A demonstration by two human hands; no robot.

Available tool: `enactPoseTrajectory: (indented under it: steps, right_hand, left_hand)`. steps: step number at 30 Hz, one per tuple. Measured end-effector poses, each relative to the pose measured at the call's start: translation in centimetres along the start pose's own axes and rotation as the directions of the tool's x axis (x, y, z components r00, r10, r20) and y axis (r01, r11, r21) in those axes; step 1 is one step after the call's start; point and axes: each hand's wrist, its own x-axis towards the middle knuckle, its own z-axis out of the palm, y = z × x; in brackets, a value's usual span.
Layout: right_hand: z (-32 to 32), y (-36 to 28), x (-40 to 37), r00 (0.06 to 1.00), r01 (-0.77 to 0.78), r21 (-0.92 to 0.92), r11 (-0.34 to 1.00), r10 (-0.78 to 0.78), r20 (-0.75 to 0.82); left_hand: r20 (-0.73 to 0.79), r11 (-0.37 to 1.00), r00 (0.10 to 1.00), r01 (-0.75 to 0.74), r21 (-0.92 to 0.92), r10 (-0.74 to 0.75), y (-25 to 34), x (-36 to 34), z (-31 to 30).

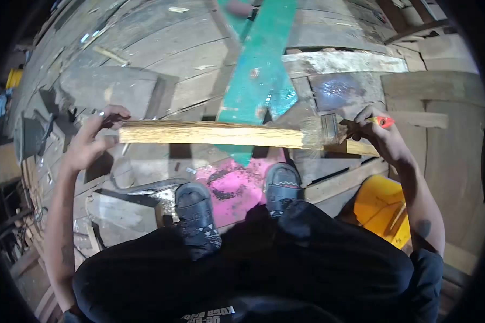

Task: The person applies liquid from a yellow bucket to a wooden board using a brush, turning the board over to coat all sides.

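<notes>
Above a plank floor, level across the view, a long wooden strip. Pinched at its left end by the left hand; in the right hand, closed round its handle, a brush, bristles against the wood near the right end. Best to steady the strip and stroke lightly along the grain. Counted: one strip, two sandals, two hands, one brush
</notes>
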Motion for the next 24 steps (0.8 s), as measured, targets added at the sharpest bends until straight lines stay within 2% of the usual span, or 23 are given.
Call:
enactPoseTrajectory:
  steps: [2, 6, 9, 11, 12, 14, 19, 21, 24]
  right_hand:
    - [-2.6, 0.9, -1.2, 0.997, -0.060, -0.005, 0.998, 0.060, -0.055]
    - [-7.1, 2.0, -3.3, 0.943, -0.253, -0.093, 0.963, 0.224, -0.247]
    - [-9.9, 3.1, -4.3, 0.921, -0.285, -0.108, 0.952, 0.241, -0.307]
    - [-12.1, 4.1, -4.9, 0.925, -0.288, 0.004, 0.958, 0.279, -0.257]
    - [-12.6, 4.1, -5.2, 0.924, -0.287, 0.001, 0.958, 0.277, -0.265]
    - [-12.8, 3.7, -5.5, 0.876, -0.356, -0.029, 0.934, 0.323, -0.358]
    - [-16.5, 4.4, -6.1, 0.864, -0.392, -0.187, 0.901, 0.291, -0.411]
    - [-17.9, 4.6, -6.4, 0.873, -0.414, -0.380, 0.827, 0.243, -0.422]
    - [-19.1, 5.8, -5.7, 0.863, -0.430, -0.452, 0.781, 0.208, -0.461]
  left_hand:
    - [-0.044, 0.995, 0.998, -0.054, -0.083, 0.051, -0.5, 0.3, 0.5]
    - [-0.014, 0.987, 1.000, 0.024, -0.161, -0.027, 0.4, 0.3, 0.5]
    - [-0.032, 0.985, 0.999, 0.012, -0.169, -0.018, 0.0, 0.3, 0.6]
    - [-0.036, 0.987, 0.999, 0.005, -0.163, -0.011, 0.3, 0.2, 0.8]
    - [-0.027, 0.986, 0.999, 0.028, -0.167, -0.033, 0.4, 0.2, 0.9]
    - [-0.018, 0.984, 0.999, 0.047, -0.170, -0.051, 0.6, 0.0, 1.0]
    - [-0.007, 0.989, 1.000, 0.027, -0.147, -0.029, 0.5, -0.6, 1.2]
    - [-0.016, 0.992, 1.000, 0.022, -0.120, -0.024, 0.6, -0.6, 1.3]
    - [-0.016, 0.994, 0.998, 0.065, -0.093, -0.067, 1.0, -0.9, 1.6]
